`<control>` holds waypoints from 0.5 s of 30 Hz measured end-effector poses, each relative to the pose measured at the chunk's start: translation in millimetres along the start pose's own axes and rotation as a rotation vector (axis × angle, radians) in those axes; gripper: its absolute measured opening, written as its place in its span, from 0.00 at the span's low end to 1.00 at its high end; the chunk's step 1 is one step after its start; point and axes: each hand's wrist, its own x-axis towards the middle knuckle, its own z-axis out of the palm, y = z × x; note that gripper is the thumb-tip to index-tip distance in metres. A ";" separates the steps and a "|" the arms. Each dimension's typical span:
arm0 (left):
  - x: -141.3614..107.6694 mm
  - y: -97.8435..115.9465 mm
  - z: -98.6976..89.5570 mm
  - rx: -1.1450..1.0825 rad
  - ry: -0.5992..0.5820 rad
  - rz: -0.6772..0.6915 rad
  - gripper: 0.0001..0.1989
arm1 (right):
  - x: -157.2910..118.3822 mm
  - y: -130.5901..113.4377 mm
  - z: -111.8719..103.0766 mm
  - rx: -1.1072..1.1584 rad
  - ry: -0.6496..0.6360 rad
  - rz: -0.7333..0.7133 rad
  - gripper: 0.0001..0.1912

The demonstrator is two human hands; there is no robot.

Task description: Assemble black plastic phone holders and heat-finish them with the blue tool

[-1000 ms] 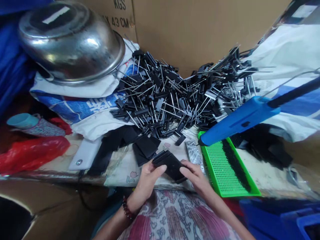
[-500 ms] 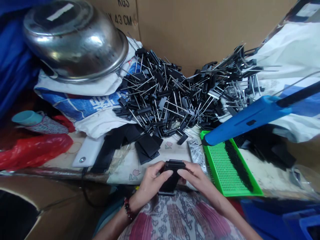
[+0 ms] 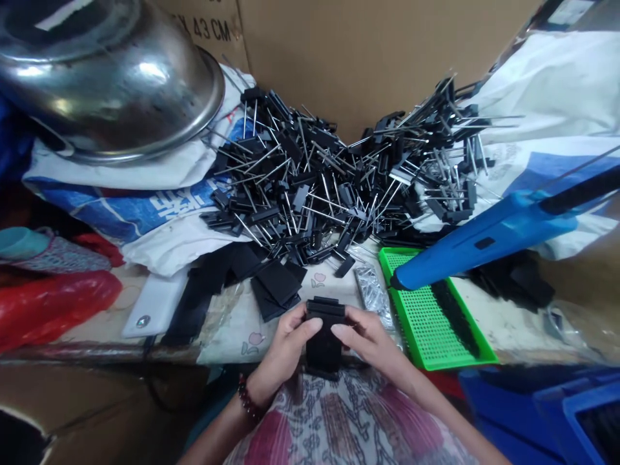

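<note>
Clamped between left hand [image 3: 289, 341] and right hand [image 3: 368, 339], left of green perforated tray [image 3: 423, 326]: black plastic bracket [image 3: 323, 350]. Liable to slip downward through slackened grip.

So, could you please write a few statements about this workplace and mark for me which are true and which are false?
1. The left hand and the right hand both hold the black piece. True.
2. The tip of the blue tool overlaps the green tray in the view. True.
3. The beaded bracelet is on the right wrist. False: it is on the left wrist.
4. The metal basin is turned upside down. True.
5. The green tray stands to the left of both hands. False: it is to their right.
</note>
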 end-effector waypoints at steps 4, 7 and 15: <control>0.8 -0.5 -6.6 -0.022 -0.012 0.004 0.13 | -0.4 -10.0 -0.2 -0.290 0.061 -0.195 0.18; 3.9 13.1 -13.4 0.238 -0.080 0.048 0.10 | -1.5 -16.9 -3.8 -0.491 0.058 -0.326 0.15; 5.4 56.7 -19.8 0.984 -0.307 0.357 0.07 | -5.5 -21.8 -6.2 -0.806 -0.001 -0.434 0.14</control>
